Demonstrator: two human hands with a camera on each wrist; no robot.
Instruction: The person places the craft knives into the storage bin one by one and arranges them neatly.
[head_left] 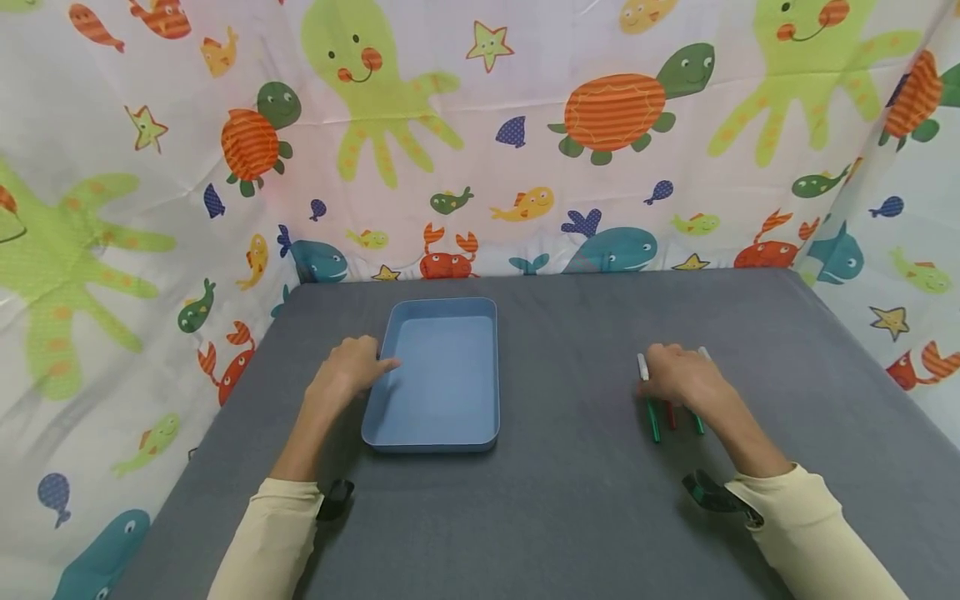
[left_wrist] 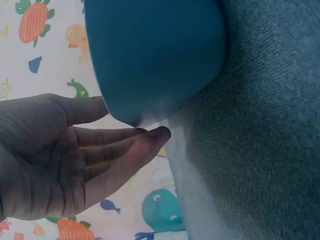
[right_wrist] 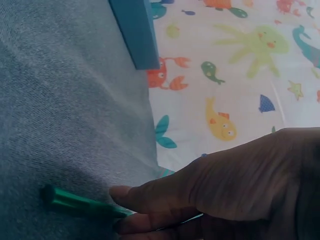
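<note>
A shallow blue tray (head_left: 442, 375) lies on the table left of centre, its inside bare. My left hand (head_left: 348, 367) holds its left rim, the thumb reaching over the edge and the other fingers outside the wall, near a corner of the tray (left_wrist: 160, 50) in the left wrist view. On the right, my right hand (head_left: 678, 373) is over several slim pens. Thumb and finger pinch the leftmost green pen (head_left: 654, 421), whose white end (head_left: 642, 365) shows beyond them. A red pen (head_left: 671, 417) and another green pen (head_left: 699, 423) are partly hidden beneath the hand.
Grey cloth covers the table (head_left: 570, 500). A white curtain (head_left: 465, 108) printed with sea animals hangs behind it and along both sides. Dark wrist devices sit at both cuffs, such as the left one (head_left: 335, 500).
</note>
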